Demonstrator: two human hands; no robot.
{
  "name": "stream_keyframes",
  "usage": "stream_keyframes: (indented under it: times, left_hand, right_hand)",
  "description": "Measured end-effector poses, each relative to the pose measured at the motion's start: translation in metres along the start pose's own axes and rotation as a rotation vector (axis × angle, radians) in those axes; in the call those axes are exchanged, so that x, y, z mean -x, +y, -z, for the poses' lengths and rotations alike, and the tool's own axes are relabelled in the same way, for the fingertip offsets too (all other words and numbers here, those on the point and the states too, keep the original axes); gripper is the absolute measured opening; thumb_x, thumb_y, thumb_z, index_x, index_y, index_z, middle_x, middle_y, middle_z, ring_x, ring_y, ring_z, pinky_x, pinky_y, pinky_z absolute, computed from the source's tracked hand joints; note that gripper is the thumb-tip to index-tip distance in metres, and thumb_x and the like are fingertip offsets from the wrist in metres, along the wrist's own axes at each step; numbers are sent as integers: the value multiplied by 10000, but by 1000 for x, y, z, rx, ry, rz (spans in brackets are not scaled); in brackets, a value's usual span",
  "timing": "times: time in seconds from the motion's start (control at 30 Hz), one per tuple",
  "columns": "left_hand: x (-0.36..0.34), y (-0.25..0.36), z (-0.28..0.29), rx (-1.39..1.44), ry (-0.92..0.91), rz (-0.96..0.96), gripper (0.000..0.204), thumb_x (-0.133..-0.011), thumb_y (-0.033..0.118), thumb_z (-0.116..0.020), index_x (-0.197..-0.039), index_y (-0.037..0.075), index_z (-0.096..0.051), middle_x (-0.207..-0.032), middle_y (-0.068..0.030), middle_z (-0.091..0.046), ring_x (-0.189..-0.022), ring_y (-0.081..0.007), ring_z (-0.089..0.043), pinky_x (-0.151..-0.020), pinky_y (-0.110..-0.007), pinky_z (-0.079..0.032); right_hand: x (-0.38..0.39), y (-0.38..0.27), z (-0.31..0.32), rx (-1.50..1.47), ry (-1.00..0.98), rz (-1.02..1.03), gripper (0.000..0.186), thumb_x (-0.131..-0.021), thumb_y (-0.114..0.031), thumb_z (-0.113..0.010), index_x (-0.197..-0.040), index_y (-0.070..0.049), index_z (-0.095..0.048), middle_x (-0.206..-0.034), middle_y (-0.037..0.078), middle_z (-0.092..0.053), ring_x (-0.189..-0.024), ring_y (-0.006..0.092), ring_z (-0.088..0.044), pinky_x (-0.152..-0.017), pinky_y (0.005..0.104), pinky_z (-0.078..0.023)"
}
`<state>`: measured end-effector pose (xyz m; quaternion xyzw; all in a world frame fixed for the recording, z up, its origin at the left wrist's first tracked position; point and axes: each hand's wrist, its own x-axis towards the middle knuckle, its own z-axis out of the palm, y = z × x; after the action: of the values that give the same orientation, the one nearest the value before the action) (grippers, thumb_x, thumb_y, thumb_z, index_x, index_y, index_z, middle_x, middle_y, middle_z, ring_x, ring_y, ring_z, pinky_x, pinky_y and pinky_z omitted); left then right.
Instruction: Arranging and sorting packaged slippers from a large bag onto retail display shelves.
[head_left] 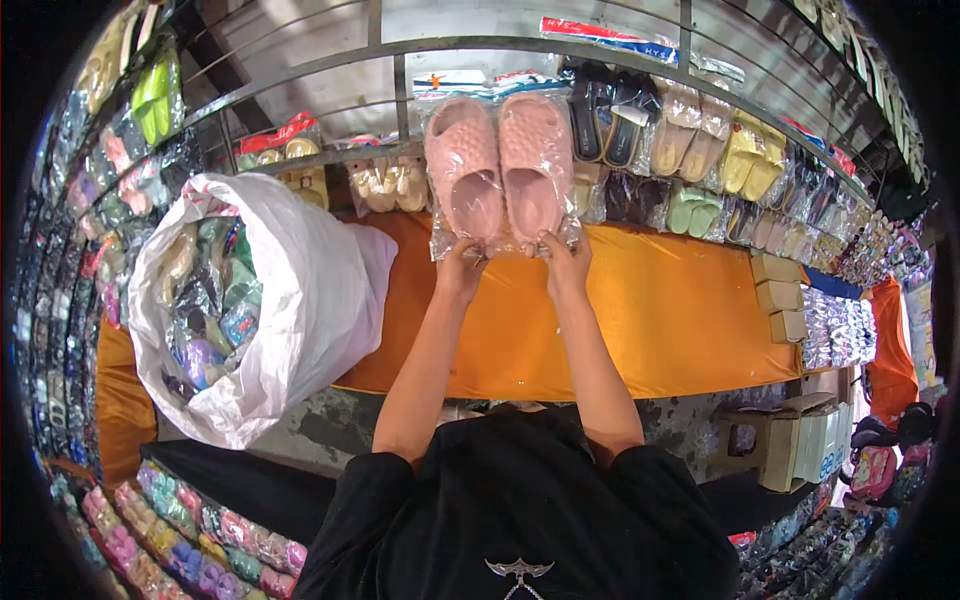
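A pair of pink slippers [466, 165] in a clear plastic bag is held up in front of the metal rack, toes toward the top. At the bag's lower left corner my left hand [461, 268] pinches the plastic. My right hand [567, 262] grips the lower right corner the same way. Both arms stretch forward over the orange cloth [650, 320]. Behind the slippers, the rack's bar [500, 44] and some bagged footwear are partly hidden.
To the left stands a large white sack [310, 290], its mouth showing bagged goods. Bagged sandals [752, 155] hang along the rack at right. Small cardboard boxes [778, 296] stack on the cloth's right end. An opened carton [790, 440] sits lower right. More slippers [190, 540] line the lower left.
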<state>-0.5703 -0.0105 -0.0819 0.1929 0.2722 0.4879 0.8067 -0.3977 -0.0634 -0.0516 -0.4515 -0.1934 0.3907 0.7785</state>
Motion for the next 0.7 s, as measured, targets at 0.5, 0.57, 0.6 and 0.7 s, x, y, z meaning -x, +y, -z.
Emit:
stream_keyframes:
  times: [0.5, 0.57, 0.6, 0.7]
  left_hand:
    - [-97, 78, -34, -131, -55, -131, 125, -832, 78, -624, -953, 55, -601, -924, -58, -636, -885, -198, -588, -873, -346, -433]
    - [-110, 78, -57, -235, -60, -151, 157, -830, 131, -629, -968, 62, -598, -951, -55, -641, -917, -196, -578, -898, -336, -404]
    - [-118, 82, -65, -281, -96, -176, 203, -815, 114, -653, -1000, 45, -603, -970, -60, -649, -924, -197, -589, -895, -340, -415]
    - [-122, 94, -70, -388, 13, -304, 314, -775, 65, -705, -1066, 8, -604, -1011, -76, -661, -950, -202, -608, -884, -345, -443]
  right_hand:
    - [-88, -3, -85, -68, -17, 8, 459, -830, 59, -664, -1241, -6, -471, -1042, 105, -615, -866, 189, -612, -684, 294, -499]
    - [-122, 8, -66, 24, 17, 80, 477, -825, 49, -678, -1251, -3, -468, -1054, 103, -613, -883, 182, -606, -702, 286, -485]
    - [-139, 13, -62, 109, 34, 132, 496, -820, 38, -691, -1260, -1, -465, -1066, 102, -610, -899, 175, -600, -721, 279, -471]
    - [-144, 9, -77, 172, 42, 229, 506, -811, 33, -702, -1264, 3, -480, -1074, 102, -611, -938, 164, -592, -764, 278, -463]
